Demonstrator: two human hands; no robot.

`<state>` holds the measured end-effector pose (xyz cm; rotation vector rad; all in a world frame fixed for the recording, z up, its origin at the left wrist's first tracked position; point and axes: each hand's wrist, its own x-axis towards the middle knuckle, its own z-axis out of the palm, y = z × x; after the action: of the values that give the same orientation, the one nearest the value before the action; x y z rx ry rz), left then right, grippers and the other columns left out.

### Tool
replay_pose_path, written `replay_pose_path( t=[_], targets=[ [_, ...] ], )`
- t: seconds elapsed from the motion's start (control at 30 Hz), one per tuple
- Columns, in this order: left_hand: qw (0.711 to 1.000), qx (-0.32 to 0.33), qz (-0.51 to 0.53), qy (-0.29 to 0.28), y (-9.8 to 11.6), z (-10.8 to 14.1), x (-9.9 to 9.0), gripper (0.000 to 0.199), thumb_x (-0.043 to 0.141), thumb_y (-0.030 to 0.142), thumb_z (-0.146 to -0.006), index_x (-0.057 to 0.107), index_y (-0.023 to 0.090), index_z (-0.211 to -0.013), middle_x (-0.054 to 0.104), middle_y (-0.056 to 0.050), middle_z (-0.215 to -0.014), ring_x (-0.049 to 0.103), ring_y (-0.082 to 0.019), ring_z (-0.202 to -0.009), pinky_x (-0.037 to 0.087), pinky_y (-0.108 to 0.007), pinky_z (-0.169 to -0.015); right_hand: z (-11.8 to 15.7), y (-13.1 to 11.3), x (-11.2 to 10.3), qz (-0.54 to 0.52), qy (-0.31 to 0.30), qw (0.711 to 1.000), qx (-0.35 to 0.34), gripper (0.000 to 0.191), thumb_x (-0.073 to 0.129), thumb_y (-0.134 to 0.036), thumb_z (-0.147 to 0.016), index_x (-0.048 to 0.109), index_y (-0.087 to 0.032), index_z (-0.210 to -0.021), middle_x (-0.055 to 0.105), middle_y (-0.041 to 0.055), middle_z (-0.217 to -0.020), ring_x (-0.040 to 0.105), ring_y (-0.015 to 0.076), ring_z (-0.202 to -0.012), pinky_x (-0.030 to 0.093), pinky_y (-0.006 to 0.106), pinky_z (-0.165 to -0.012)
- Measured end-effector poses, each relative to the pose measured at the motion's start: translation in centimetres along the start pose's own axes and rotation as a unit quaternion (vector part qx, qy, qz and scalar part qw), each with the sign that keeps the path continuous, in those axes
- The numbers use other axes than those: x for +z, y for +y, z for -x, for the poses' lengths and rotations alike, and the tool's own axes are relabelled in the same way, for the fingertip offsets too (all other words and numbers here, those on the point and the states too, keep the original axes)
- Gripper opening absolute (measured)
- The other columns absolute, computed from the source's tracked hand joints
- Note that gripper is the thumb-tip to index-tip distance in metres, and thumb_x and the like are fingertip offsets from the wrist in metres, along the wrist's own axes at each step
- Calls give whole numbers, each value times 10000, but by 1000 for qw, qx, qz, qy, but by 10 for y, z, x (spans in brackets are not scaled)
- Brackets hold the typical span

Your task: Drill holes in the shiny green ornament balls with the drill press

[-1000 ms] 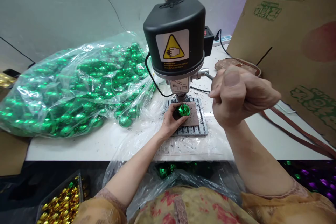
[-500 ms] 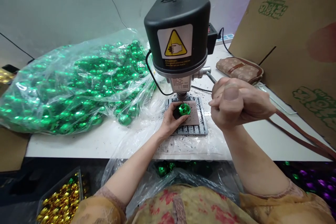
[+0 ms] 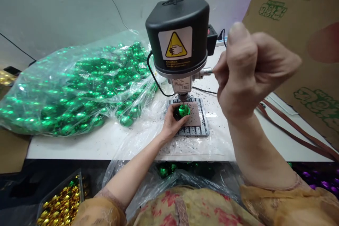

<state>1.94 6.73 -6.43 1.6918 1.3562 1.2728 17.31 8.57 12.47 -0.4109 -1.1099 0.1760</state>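
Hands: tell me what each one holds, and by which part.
The left hand holds the green ball by its left and near sides. The right hand is closed beside the drill; whether it grips anything is hidden.

L hand (image 3: 171, 123) holds grn ball (image 3: 183, 111) under blk drill (image 3: 176, 31); R hand (image 3: 247, 72) on lever (image 3: 208, 71).

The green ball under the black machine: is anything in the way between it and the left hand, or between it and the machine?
Nothing visible: the left hand grips the green ball directly, and no loose object shows between the ball and the black machine above it.
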Motion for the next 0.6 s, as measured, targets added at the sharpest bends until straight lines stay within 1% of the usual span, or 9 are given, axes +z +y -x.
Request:
replay_pose_path(
  t=[0.1, 0.13, 0.2, 0.3, 0.37, 0.4, 0.43, 0.5, 0.6],
  targets=[
    [996, 43, -78, 19, 20, 27, -15, 438, 763, 352, -797, 528, 213, -1139, 629, -57, -1055, 635, -214, -975, 516, -351, -835, -9, -1, 4, 8, -42, 998, 35, 397, 564, -212, -916, 509, -160, -526, 444, -79, -474, 389, -23, -466, 331, 198, -519],
    [991, 79, -105, -12, 27, 40, -24, 404, 745, 359, -801, 528, 209, -1107, 628, -49, -1003, 628, -203, -921, 508, -337, -793, -10, 0, 3, 14, -52, 997, 49, 397, 552, -231, -925, 510, -161, -536, 449, -78, -489, 395, -25, -482, 335, 193, -530],
    [963, 174, -161, -125, 36, 71, -44, 346, 698, 396, -819, 534, 200, -1053, 618, -37, -885, 596, -188, -809, 481, -323, -715, -8, 3, 1, 7, -53, 997, 47, 396, 562, -243, -922, 509, -158, -538, 452, -73, -495, 392, -23, -484, 325, 197, -526],
    [862, 299, -297, -281, 38, 116, -75, 384, 661, 497, -842, 565, 172, -1024, 600, -42, -781, 560, -208, -743, 444, -345, -666, -5, 5, -1, -14, -41, 998, 34, 392, 580, -232, -915, 514, -154, -537, 451, -67, -485, 380, -18, -464, 307, 211, -510],
    [797, 353, -362, -330, 34, 137, -92, 475, 643, 578, -855, 583, 152, -1055, 633, -77, -832, 592, -248, -819, 461, -378, -711, -5, 5, -1, -21, -35, 999, 34, 396, 585, -225, -913, 516, -152, -530, 434, -65, -473, 370, -15, -451, 289, 218, -497],
    [779, 372, -374, -339, 33, 143, -98, 501, 629, 596, -867, 586, 144, -1080, 651, -96, -872, 605, -266, -870, 472, -392, -747, -5, 5, 0, -18, -34, 998, 39, 397, 584, -225, -914, 519, -150, -530, 428, -63, -472, 369, -13, -450, 283, 222, -496],
    [772, 386, -376, -338, 32, 144, -103, 492, 617, 576, -890, 584, 138, -1109, 662, -108, -902, 612, -272, -908, 481, -400, -785, -5, 5, 0, -15, -34, 998, 42, 398, 586, -225, -914, 522, -150, -528, 425, -62, -470, 370, -10, -448, 278, 226, -495],
    [786, 393, -360, -312, 31, 132, -107, 355, 581, 405, -950, 563, 130, -1172, 672, -112, -926, 618, -254, -928, 493, -395, -844, -5, 5, 0, -13, -28, 999, 42, 396, 593, -218, -909, 525, -149, -525, 429, -59, -470, 369, -6, -444, 272, 234, -493],
    [864, 325, -310, -229, 27, 80, -104, 271, 460, 115, -939, 531, 157, -1197, 672, -96, -957, 630, -208, -917, 514, -356, -875, -3, 5, 2, -36, -15, 999, 33, 387, 595, -181, -897, 523, -150, -518, 428, -62, -464, 369, -2, -435, 262, 235, -476]
  ],
)
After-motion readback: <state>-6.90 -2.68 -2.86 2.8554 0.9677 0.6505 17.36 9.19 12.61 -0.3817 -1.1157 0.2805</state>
